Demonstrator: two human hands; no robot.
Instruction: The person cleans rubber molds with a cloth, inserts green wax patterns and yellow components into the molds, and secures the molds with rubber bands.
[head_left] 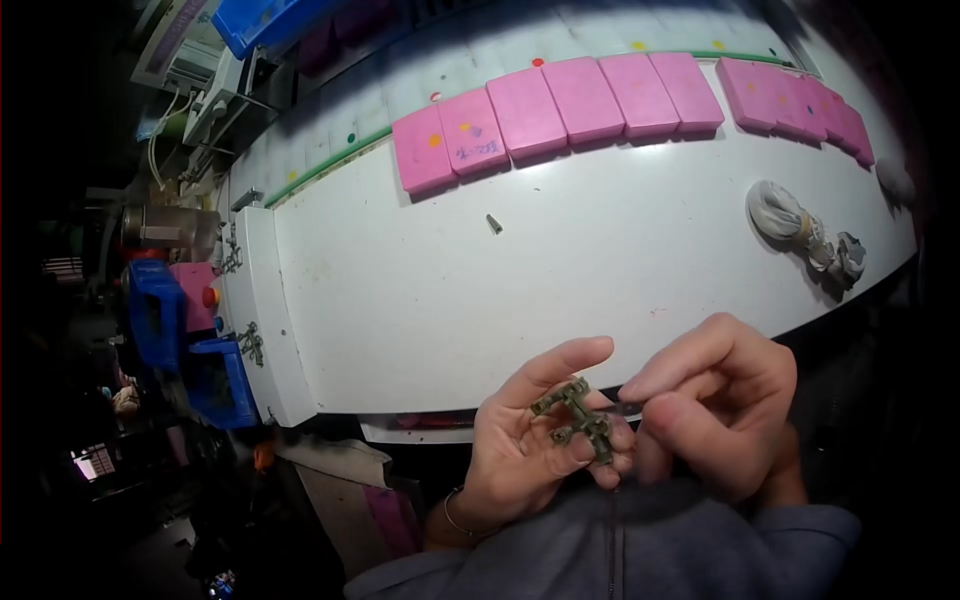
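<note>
My left hand (520, 440) holds a small olive-green branched piece (578, 418) in front of my body, near the table's front edge. The piece has several short knobbed arms and lies across the palm and fingers, with the index finger or thumb stretched out above it. Right beside it, my right hand (720, 405) is closed in a pinch at the piece's right side. A small dark bit shows at its fingertips, too small and hidden to name. On the white table (420, 300) ahead lies a little grey-green cone-shaped piece (494, 224).
Pink blocks (527, 110) stand in a row along the far side. A tied white cloth bundle (790, 225) lies at the right. More green branched pieces (250, 343) rest on the left ledge, beside blue bins (220, 385) and a jar (170, 227).
</note>
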